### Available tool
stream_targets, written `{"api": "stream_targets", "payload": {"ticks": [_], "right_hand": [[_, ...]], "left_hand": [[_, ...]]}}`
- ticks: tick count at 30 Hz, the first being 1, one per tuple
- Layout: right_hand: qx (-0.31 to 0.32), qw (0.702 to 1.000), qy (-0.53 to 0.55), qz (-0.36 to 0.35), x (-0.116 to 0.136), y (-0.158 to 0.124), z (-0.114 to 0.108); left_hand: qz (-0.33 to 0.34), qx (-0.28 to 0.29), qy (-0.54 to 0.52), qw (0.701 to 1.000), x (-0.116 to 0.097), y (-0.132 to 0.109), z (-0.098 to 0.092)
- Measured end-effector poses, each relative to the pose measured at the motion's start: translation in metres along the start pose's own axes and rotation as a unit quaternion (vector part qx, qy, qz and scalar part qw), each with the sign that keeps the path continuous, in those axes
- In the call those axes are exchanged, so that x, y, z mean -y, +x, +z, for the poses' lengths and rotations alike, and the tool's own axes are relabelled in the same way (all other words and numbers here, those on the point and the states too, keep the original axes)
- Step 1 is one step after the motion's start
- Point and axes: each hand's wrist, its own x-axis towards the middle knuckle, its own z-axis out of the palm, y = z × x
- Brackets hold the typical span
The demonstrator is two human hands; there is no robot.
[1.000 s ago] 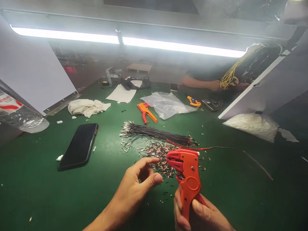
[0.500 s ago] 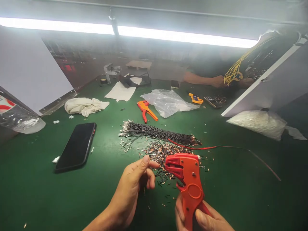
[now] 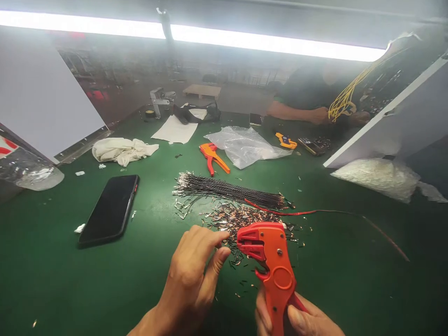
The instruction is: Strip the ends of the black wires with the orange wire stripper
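In my right hand [image 3: 297, 317] is an orange-and-red wire stripper [image 3: 276, 261], held upright by its handles, its red jaws pointing left. My left hand [image 3: 191, 266] is just left of those jaws. Its thumb and forefinger reach toward them with a small gap between the tips, and I see nothing held there; the other fingers are hidden behind the hand. Behind the jaws lies a heap of black and copper wire scraps [image 3: 233, 215]. Beyond it is a bundle of black wires [image 3: 227, 189] with metal terminals at the left ends. A red wire [image 3: 297, 213] trails right.
A phone [image 3: 110, 210] lies left, with a cloth [image 3: 124, 150] behind it. A second wire stripper [image 3: 213, 157], a plastic bag [image 3: 245, 144] and a yellow tool [image 3: 286, 140] lie farther back. A full bag [image 3: 378, 177] sits right. Across the table a person's hands [image 3: 322, 115] hold yellow wires [image 3: 341, 103].
My left hand has turned over, from thumb on top to back of the hand up with forefinger above thumb. The wire stripper has shifted slightly left; the view has tilted a little.
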Motion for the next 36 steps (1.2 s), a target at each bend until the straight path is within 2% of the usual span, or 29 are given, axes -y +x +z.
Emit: {"api": "stream_targets", "payload": {"ticks": [3, 8, 12, 20, 31, 36], "right_hand": [[0.010, 1.000, 0.001, 0.006, -0.002, 0.001, -0.004], [0.043, 0.999, 0.004, 0.027, -0.013, 0.006, -0.016], [0.043, 0.999, 0.022, 0.020, -0.021, 0.004, -0.020], [0.008, 1.000, 0.006, 0.024, -0.003, -0.004, -0.004], [0.011, 0.996, -0.088, -0.011, -0.017, -0.008, -0.019], [0.039, 0.996, -0.078, -0.014, -0.013, -0.006, -0.016]], "left_hand": [[0.044, -0.003, 0.050, 0.998, 0.001, 0.000, 0.002], [0.070, -0.019, 0.054, 0.996, 0.005, -0.001, 0.004], [0.096, -0.029, 0.078, 0.992, 0.006, -0.002, 0.001], [0.096, -0.040, 0.031, 0.994, 0.004, -0.001, -0.004], [0.095, -0.039, 0.044, 0.994, 0.005, -0.002, -0.004], [0.081, -0.036, 0.031, 0.996, 0.004, -0.003, -0.003]]}}
